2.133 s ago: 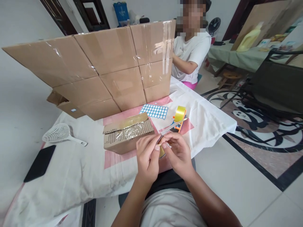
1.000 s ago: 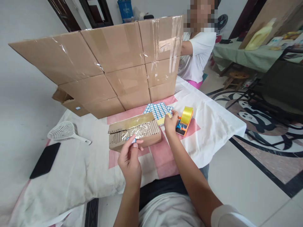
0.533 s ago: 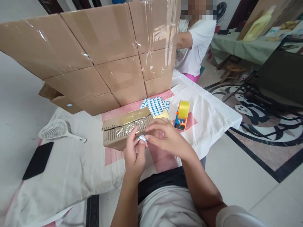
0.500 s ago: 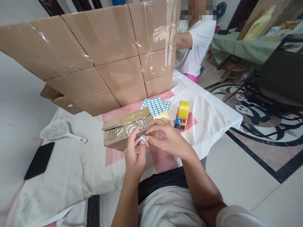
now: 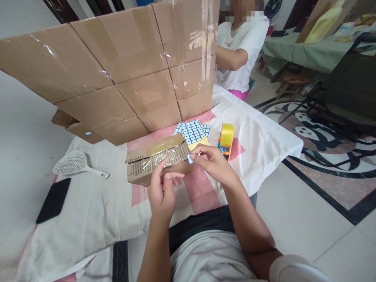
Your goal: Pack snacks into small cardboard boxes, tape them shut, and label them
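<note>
Between the thumb and fingertips of my right hand is a small white sticker label with a blue border. My left hand is just in front of the small cardboard box, fingers apart and holding nothing. Clear tape shines across the top of that box. Behind my right hand lie blue-lined label sheets and a yellow piece of paper or card. An orange and blue tape dispenser with a yellow roll stands to the right of my right hand.
A tall wall of taped cartons rises at the back of the cloth-covered table. To the left lie a white slotted skimmer and a black flat object. A person in a white shirt is behind the cartons.
My hands have drawn apart. The label, earlier at the fingertips of both hands, is now in my right hand only, and my left hand has moved slightly left and down.
</note>
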### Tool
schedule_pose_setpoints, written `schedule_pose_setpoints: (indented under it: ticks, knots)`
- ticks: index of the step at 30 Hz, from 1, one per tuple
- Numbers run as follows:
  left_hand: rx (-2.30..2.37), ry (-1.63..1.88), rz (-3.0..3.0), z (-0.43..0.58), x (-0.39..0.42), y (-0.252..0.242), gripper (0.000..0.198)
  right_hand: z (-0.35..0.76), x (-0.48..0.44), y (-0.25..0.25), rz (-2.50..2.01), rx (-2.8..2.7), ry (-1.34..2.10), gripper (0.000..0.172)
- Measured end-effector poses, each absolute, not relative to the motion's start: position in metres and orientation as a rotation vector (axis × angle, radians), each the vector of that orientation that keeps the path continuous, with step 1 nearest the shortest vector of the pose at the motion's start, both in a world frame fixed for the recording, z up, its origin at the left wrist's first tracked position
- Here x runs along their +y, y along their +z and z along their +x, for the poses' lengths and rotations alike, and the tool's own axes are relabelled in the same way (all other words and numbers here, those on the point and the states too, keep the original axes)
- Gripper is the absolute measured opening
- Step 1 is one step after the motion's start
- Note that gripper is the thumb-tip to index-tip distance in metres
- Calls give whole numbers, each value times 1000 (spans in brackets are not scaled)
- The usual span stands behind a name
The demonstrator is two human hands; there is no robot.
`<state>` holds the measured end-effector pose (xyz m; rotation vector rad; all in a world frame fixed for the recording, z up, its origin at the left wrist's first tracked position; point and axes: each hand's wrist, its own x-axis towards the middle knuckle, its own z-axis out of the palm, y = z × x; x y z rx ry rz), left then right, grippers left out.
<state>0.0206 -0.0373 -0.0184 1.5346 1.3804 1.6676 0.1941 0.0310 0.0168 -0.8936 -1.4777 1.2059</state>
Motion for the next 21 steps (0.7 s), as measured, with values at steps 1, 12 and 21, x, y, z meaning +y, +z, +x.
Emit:
schedule_pose_setpoints:
  ticks: [1,12,21]
  knots:
    - [1378,1726,1530,18,-37,-17,37,195,37,9,-890,-1366,1274,20]
    - [1394,1965,1420,14,-34,-18,26,173,70,-53,-827,-629,1573,31]
    - [1444,1920,1343,14,-33,-15,14,165,76,-75,-911,-585,1626,26]
